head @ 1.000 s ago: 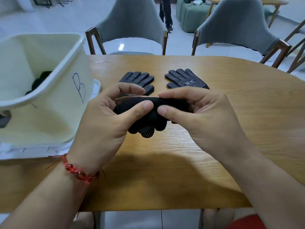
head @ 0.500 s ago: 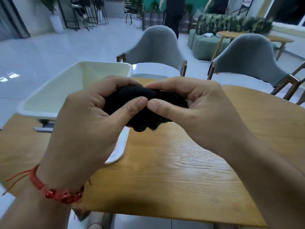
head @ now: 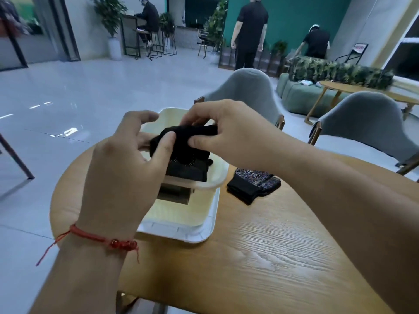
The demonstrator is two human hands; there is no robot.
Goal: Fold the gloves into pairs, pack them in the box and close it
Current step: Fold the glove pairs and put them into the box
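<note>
Both hands were on it: the left hand pinched the folded pair of gloves under its thumb, and the right hand gripped the bundle's other end between thumb and curled fingers, right above the open box. Just right of the box, more black dotted gloves lay on the wooden table, and beneath the box sat a white lid.
</note>
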